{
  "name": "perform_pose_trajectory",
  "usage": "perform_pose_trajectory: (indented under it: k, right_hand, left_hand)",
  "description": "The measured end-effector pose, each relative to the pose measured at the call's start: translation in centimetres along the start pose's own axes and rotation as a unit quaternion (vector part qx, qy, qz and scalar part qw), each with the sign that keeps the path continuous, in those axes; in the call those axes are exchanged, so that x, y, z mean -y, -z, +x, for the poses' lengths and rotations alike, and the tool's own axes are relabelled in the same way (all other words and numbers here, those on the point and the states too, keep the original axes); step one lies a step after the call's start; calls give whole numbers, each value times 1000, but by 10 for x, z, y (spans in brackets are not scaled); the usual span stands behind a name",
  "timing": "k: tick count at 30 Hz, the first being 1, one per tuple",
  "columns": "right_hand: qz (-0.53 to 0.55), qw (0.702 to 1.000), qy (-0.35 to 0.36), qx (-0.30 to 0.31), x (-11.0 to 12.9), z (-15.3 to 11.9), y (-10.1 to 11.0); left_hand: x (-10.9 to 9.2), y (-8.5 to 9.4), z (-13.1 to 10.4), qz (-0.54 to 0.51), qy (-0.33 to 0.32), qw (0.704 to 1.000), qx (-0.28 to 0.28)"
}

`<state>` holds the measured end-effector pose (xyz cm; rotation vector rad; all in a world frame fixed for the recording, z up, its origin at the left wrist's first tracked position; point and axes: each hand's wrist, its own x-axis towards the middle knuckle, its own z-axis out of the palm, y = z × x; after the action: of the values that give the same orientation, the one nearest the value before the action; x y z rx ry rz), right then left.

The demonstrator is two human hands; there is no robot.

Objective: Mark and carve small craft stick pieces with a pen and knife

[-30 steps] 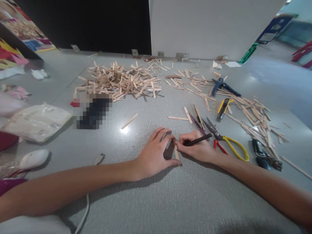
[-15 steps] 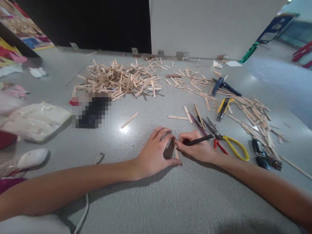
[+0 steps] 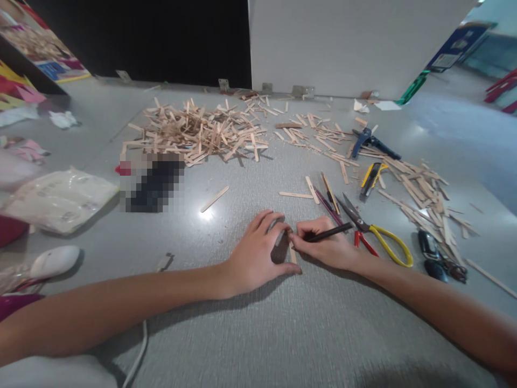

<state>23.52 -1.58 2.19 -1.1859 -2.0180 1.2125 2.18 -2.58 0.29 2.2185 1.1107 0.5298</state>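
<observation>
My left hand (image 3: 256, 256) rests on the grey table, thumb and forefinger gripping a short wooden stick (image 3: 293, 253) by its two ends. My right hand (image 3: 325, 245) is closed around a black pen (image 3: 330, 231), its fingertips against the upper part of that stick. The pen's tip is hidden by the fingers. Beyond my hands lie a loose stick (image 3: 215, 199) on the left and two more sticks, one flat across (image 3: 295, 195) and one slanted (image 3: 312, 189). Scissors with yellow handles (image 3: 390, 245) lie just right of my right hand.
A heap of wooden sticks (image 3: 202, 129) covers the back left. At the right are a yellow cutter (image 3: 370, 180), a blue-handled tool (image 3: 365, 141), scattered sticks (image 3: 424, 188) and a black cable (image 3: 456, 269). A plastic packet (image 3: 62, 199), a white mouse (image 3: 55, 262) and a white cable (image 3: 139, 355) lie left.
</observation>
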Motion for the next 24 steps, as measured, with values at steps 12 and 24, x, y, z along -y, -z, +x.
perform_pose_trajectory:
  k: [12,24]
  right_hand:
    - [2,1000,9,-2,0,0,0]
    - [-2,1000,6,-15,2,-1,0]
  left_hand:
    - [0,0,0,6,0,1000,2]
    - [3,-3,-1,14,-18,1000,-10]
